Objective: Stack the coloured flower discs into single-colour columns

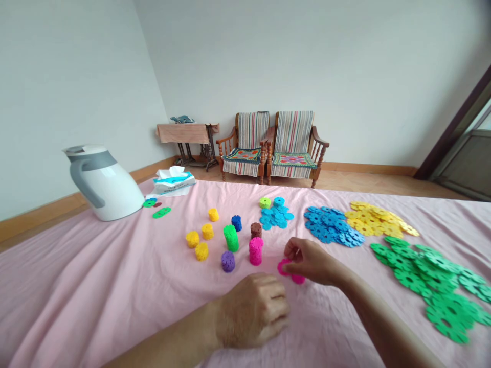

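My right hand (311,260) pinches a pink snowflake disc (284,267) just above the pink tablecloth (95,286); another pink disc (298,279) lies under the hand. My left hand (253,309) rests in front as a loose fist, knuckles up; nothing shows in it. Just beyond stand short stacks of discs: pink (255,250), green (230,237), purple (227,261), brown (256,229), dark blue (237,223) and several yellow ones (201,251).
Loose piles of discs lie to the right: light blue (276,216), blue (333,227), yellow (378,219), green (429,271). A white kettle (102,181) and a tissue pack (174,181) sit at the far left. Two striped chairs (270,145) stand behind.
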`<action>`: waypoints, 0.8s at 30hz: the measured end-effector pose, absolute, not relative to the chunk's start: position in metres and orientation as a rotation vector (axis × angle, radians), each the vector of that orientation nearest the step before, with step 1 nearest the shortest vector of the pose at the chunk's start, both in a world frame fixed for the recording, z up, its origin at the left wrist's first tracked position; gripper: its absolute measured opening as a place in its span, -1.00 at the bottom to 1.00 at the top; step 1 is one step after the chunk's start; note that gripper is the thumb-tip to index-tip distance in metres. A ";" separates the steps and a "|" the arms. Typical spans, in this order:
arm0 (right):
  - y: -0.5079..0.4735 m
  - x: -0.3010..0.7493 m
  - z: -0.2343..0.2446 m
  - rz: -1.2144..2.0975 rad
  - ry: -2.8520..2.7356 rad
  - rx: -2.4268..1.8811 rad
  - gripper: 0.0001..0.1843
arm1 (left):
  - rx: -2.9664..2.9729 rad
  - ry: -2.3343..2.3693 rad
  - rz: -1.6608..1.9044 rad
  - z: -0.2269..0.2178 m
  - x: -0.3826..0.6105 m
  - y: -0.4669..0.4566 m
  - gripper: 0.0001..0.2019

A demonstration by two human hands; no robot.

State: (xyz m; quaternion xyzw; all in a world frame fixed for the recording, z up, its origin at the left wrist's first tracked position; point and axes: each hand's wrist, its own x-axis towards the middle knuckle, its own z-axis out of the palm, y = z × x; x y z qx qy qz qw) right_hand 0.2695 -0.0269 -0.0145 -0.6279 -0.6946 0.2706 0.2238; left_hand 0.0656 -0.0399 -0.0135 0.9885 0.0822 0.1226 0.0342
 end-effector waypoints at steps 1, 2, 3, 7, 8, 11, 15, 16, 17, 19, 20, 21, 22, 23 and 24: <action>-0.030 0.269 -0.011 0.722 -2.000 -1.732 -0.79 | 3.034 0.247 0.379 -0.014 0.065 -0.039 -0.84; -0.033 0.268 -0.009 0.679 -2.064 -1.730 -0.76 | 3.028 0.246 0.383 -0.014 0.065 -0.039 -0.84; -0.036 0.267 -0.008 0.637 -2.109 -1.730 -0.77 | 3.023 0.245 0.390 -0.014 0.065 -0.038 -0.84; -0.038 0.261 -0.010 0.573 -2.125 -1.756 -0.90 | 3.014 0.243 0.423 -0.016 0.064 -0.037 -0.84; -0.038 0.260 -0.011 0.554 -2.116 -1.757 -0.92 | 3.012 0.240 0.432 -0.016 0.064 -0.037 -0.84; -0.037 0.257 -0.015 0.477 -2.100 -1.742 -0.95 | 3.007 0.241 0.453 -0.016 0.064 -0.037 -0.85; -0.035 0.254 -0.014 0.493 -2.087 -1.730 -0.88 | 3.024 0.260 0.442 -0.016 0.064 -0.037 -0.84; -0.034 0.254 -0.012 0.528 -2.079 -1.721 -0.86 | 3.024 0.262 0.446 -0.017 0.064 -0.037 -0.84; -0.033 0.255 -0.010 0.555 -2.067 -1.711 -0.84 | 3.021 0.265 0.454 -0.017 0.064 -0.037 -0.84; -0.032 0.256 -0.006 0.554 -2.037 -1.691 -0.83 | 3.008 0.267 0.471 -0.018 0.063 -0.036 -0.83; -0.032 0.257 -0.005 0.522 -2.019 -1.693 -0.83 | 3.002 0.267 0.473 -0.018 0.063 -0.036 -0.82; -0.031 0.258 -0.004 0.474 -2.006 -1.700 -0.84 | 2.996 0.268 0.471 -0.019 0.062 -0.035 -0.82; -0.031 0.259 -0.004 0.425 -2.002 -1.707 -0.84 | 2.992 0.270 0.466 -0.019 0.062 -0.035 -0.82; -0.031 0.259 -0.005 0.387 -2.007 -1.715 -0.84 | 2.989 0.271 0.461 -0.019 0.062 -0.035 -0.82; -0.031 0.259 -0.006 0.360 -2.019 -1.723 -0.84 | 2.987 0.273 0.457 -0.019 0.062 -0.035 -0.82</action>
